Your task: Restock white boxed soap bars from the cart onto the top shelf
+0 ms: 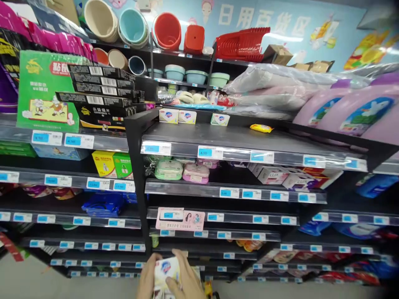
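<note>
At the bottom middle of the head view, my left hand (pixel 147 275) and my right hand (pixel 188 277) grip a white and yellow soap box (pixel 162 277) with a blue logo from its two sides. My right thumb lies across the front of it. Other printed packaging shows just below, but I cannot make out whether it is part of the same bundle. Similar soap boxes (pixel 168 116) stand on the top shelf (pixel 193 133) ahead, two side by side and one apart. A yellow packet (pixel 261 128) lies farther right there.
Green and pink soap dishes (pixel 168 170) and purple-white boxes (pixel 274 176) occupy the shelf below. Black boxes (pixel 102 101) and a green glue-board pack (pixel 46 91) stack at left. Purple detergent bottles (pixel 358 110) stand right. Buckets (pixel 134 25) sit high behind. Price-tag rails edge the shelves.
</note>
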Demonstrator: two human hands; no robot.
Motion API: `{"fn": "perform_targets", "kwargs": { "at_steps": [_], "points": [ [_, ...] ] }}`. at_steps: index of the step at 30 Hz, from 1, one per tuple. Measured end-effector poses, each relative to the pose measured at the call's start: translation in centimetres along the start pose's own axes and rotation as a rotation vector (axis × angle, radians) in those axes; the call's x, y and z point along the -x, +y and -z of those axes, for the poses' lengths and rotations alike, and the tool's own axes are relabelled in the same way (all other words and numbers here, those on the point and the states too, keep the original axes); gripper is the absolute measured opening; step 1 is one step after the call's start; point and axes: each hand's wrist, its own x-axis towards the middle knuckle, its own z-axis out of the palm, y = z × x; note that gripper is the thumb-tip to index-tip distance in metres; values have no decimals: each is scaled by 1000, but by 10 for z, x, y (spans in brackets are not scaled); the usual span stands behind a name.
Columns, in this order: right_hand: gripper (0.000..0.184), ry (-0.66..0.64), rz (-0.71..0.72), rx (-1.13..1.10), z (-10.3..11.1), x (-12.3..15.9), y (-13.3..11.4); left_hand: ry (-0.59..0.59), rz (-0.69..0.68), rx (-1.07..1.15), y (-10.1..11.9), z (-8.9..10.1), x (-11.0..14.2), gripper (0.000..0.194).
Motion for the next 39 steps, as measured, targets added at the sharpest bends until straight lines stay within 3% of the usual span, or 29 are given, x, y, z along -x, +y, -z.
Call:
{"fn": "perform_targets", "kwargs": {
  "at_steps": [2, 4, 7, 9, 14, 19, 23, 25, 28, 32, 35, 39],
  "points": [
    [82, 41, -131, -187, -3, 10, 4, 24, 7, 16, 0, -15, 2, 69],
    [70, 48, -202, -354, 17, 13, -2, -18, -37, 18, 12, -26, 6, 64],
    [81, 26, -175, -510, 55, 10, -11, -107, -42, 31, 38, -38, 14, 63],
    [80, 71, -146, -547, 68, 9, -13, -150, -89, 26, 52, -44, 19, 62],
    [84, 215, -105, -604, 58, 20, -20, -155, -118, 7, 69, -45, 32, 63],
    [86, 181, -133, -546, 54, 24, -22, -141, -122, 0, 60, -42, 38, 59],
    [88, 227, -60, -514, 56, 22, -18, 119, -272, -72, 49, -40, 37, 37],
    [92, 262, -29, -477, 55, 21, -18, 126, -323, -102, 45, -39, 39, 29],
    [93, 254, 10, -423, 56, 21, -18, -126, -197, 58, 37, -40, 46, 32],
    [81, 116, 69, -99, 67, 17, -26, -344, 145, 649, 20, -54, 58, 67],
    [74, -4, 149, 113, 75, 9, -36, -346, 304, 929, 11, -67, 63, 76],
    [80, -90, 193, 100, 76, -3, -50, -188, 404, 1081, 11, -72, 64, 57]
  ]
}}
